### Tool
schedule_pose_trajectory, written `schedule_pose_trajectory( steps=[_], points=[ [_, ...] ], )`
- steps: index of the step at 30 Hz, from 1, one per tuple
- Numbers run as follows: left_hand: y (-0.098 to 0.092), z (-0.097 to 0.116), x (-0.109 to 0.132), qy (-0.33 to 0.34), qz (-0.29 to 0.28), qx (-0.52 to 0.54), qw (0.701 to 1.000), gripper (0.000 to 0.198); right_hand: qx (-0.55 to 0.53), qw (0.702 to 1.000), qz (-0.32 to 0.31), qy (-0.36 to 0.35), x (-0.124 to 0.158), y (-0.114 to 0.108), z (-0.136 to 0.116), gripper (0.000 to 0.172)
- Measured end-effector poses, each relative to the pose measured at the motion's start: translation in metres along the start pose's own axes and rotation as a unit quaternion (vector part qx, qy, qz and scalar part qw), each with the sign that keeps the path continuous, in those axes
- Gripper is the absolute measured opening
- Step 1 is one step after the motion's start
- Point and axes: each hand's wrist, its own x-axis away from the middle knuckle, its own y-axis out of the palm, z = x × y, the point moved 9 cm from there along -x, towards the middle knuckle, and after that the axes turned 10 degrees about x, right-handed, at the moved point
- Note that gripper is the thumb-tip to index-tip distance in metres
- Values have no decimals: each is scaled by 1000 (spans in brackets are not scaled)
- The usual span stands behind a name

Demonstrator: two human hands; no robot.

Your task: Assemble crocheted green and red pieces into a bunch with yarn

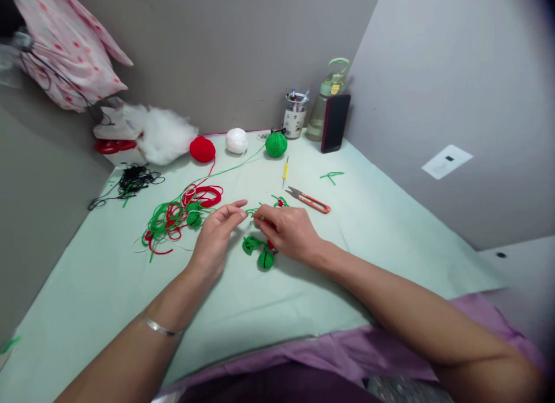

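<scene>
My left hand point(215, 235) pinches green yarn point(250, 211) between thumb and fingers, its forefinger stretched out. Close beside it, my right hand point(289, 232) is closed on the same yarn, the fingertips partly hiding the strand. Just below the hands lies a small green crocheted ball point(266, 261) with a dark line across it. Touching it are a curled green crocheted piece point(253, 244) and a red bit partly covered by my right hand. Another red-and-green crocheted piece point(281, 202) shows behind the right hand.
A tangle of red, green and white yarn point(173, 215) lies left. Thread snips point(310, 200) and a yellow-handled hook point(285, 170) lie beyond my right hand. Farther back are yarn balls point(202, 150), white stuffing point(167, 134), a pen cup point(295, 117), a bottle point(318, 111) and a phone point(335, 124).
</scene>
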Motion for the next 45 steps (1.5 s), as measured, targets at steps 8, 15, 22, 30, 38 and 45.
schedule_pose_trajectory(
  steps=[8,15,22,30,38,45],
  points=[
    [0,0,0,3,-5,-8,1000,9,46,999,15,2,0,3,0,19],
    [2,0,1,8,-9,-39,999,10,-16,998,-3,53,-1,2,14,13],
    [0,-2,-1,8,-4,-17,1000,18,-47,997,-8,58,0,2,13,9],
    [-2,-1,-1,11,-4,-35,999,16,-31,998,-11,45,0,2,8,11],
    [-1,1,0,11,-3,-44,999,10,-35,997,-24,62,-1,7,13,10],
    [1,1,1,5,-8,-43,999,11,-69,995,-22,74,-2,4,18,9]
  ],
)
